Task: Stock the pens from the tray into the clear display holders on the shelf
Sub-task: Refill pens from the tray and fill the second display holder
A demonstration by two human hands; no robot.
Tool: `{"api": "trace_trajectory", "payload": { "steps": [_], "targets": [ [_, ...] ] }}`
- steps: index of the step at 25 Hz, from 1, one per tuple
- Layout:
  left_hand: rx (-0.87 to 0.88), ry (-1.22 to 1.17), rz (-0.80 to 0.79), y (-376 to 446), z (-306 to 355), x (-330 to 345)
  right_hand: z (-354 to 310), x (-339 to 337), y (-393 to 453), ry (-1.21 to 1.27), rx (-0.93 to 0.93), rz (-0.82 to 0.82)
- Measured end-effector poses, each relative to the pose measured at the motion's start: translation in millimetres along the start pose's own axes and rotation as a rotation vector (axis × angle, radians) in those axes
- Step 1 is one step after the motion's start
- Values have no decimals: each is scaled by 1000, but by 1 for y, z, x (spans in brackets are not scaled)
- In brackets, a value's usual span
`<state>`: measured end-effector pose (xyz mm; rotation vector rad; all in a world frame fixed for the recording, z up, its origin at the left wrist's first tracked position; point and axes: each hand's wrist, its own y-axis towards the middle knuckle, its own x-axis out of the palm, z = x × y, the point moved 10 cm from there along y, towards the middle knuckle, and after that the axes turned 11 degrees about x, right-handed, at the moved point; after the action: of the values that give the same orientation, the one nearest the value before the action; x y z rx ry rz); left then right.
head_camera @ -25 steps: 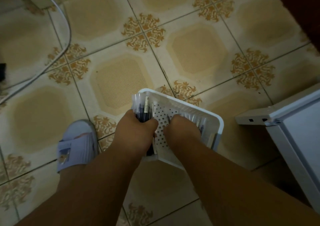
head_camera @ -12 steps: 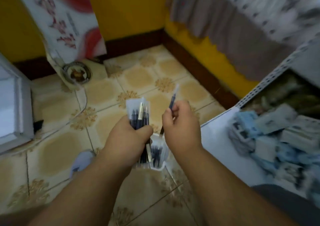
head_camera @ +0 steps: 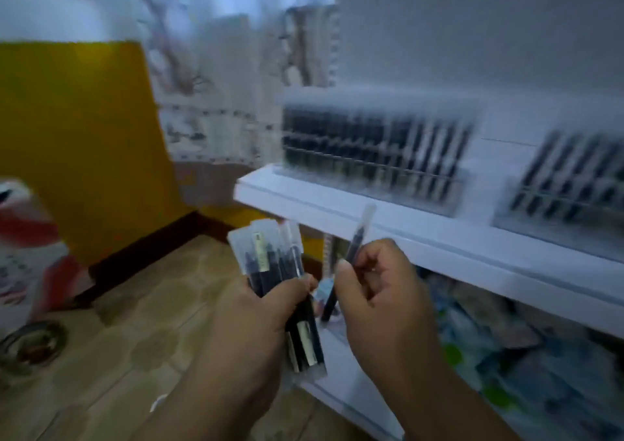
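My left hand (head_camera: 260,319) grips a bundle of wrapped dark pens (head_camera: 270,258), their clear wrapper tops standing above my fist. My right hand (head_camera: 381,292) pinches a single pen (head_camera: 354,248) upright between thumb and fingers, just right of the bundle. Above and behind both hands a white shelf (head_camera: 405,231) carries a clear display holder (head_camera: 371,150) filled with rows of dark pens, and a second clear holder (head_camera: 567,184) stands further right. The view is blurred. The tray is out of sight.
A lower shelf (head_camera: 337,393) under my right hand holds blue and white packets (head_camera: 506,336). A yellow wall (head_camera: 74,136) with a dark skirting lies to the left, above tiled floor (head_camera: 135,339). A round metal object (head_camera: 32,342) sits on the floor at far left.
The view swung up from the floor and tray to the shelf. Both hands lifted out of the tray, the left with the pen bundle, the right with one pen.
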<state>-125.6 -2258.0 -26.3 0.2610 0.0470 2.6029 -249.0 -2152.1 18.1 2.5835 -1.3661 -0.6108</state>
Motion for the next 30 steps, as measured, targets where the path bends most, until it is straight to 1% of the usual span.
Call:
{"api": "trace_trajectory", "payload": {
  "steps": [2,5,8,12,14,18,22,25,30],
  "targets": [
    [10,-17,-63,-5,8,42,1,-54,-5,1,8,123],
    [10,-126,-151,-15,19,92,3,-111,-17,-45,90,231],
    [-79,-250,-270,-37,18,143,-4,-166,-37,-96,162,344],
    [-224,-391,-415,-76,22,199,-20,-233,-68,-131,161,567],
    [-294,-431,-476,-94,21,221,-23,-257,-78,-160,161,653],
    [-367,-427,-597,-116,15,261,-21,-298,-82,-246,183,785],
    [-407,-363,-650,-115,-1,295,-13,-348,-70,-274,174,947],
    [-438,-343,-666,-108,-8,318,-6,-375,-46,-276,154,988],
    [-513,-392,-646,-101,-9,349,-6,-385,-7,-403,101,956]
  ]
}}
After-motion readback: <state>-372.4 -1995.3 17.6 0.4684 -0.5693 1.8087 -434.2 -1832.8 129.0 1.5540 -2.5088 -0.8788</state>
